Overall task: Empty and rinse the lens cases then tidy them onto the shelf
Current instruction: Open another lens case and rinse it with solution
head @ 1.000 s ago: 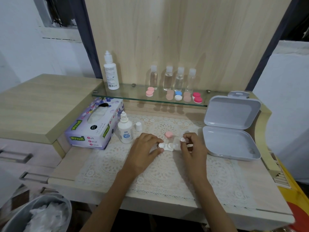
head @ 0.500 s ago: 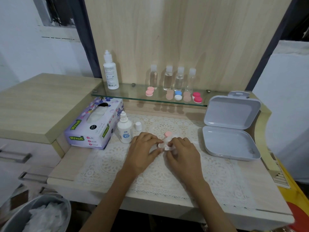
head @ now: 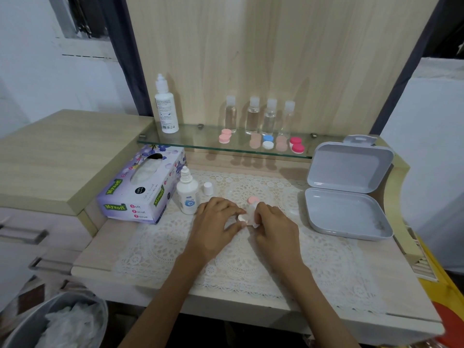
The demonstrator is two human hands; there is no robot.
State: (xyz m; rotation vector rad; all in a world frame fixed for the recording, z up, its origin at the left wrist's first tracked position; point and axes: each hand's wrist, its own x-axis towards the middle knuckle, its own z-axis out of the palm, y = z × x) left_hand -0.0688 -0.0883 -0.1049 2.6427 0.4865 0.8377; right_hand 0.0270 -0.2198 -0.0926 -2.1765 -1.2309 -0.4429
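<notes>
One lens case (head: 242,218) clamped in grips of left hand (head: 216,222), right hand (head: 273,227), five shelved cases (head: 268,144), four bottles (head: 252,118)

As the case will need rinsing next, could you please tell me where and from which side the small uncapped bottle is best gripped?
The small bottle stands upright, so probably take it round its wide body. Come from the front or right: the tissue box stands close on its left, and the narrow nozzle offers a poor grip. Keep it upright, since its cap stands off beside it.
</notes>
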